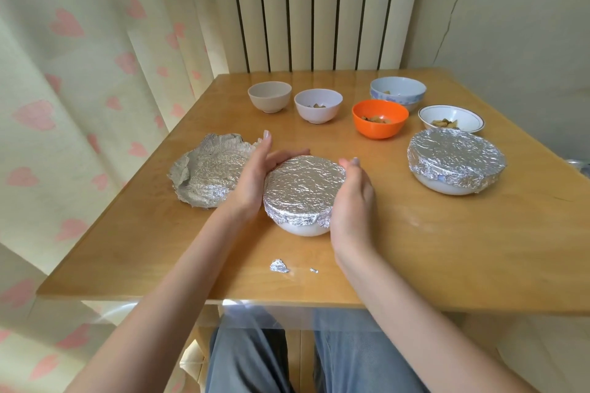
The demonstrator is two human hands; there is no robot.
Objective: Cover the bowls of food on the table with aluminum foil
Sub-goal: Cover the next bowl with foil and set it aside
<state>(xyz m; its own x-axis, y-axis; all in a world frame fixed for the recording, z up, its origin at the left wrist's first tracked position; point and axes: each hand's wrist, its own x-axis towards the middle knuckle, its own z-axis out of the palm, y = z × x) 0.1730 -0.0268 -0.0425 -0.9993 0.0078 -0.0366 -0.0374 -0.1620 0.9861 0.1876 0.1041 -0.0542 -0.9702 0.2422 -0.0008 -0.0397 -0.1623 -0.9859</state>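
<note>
1. Two bowls were already covered: a white bowl (301,228) near the front of the wooden table (447,249), under a cap of aluminum foil (305,188), and a larger foil-covered bowl (456,161) to its right, well apart.
2. The left hand (255,175) and right hand (351,198) cupped the near bowl's sides, fingers fairly straight and close together, laid against the foil rim rather than curled round it; this looked like the final smoothing of that cover.
3. Five bowls at the back stood uncovered: a beige bowl (269,96), whose contents could not be seen, a white bowl with food (318,105), an orange bowl (380,118), a blue patterned bowl (397,92) and a shallow rimmed bowl (451,118). So most of the task seemed left.
4. A crumpled, dish-shaped foil sheet (204,175) lay left of the hands, probably ready for another bowl.
5. Two foil scraps (279,266) lay near the front edge.
6. Behind the table stood a ribbed radiator (316,6); a heart-patterned curtain (79,73) hung at left.
</note>
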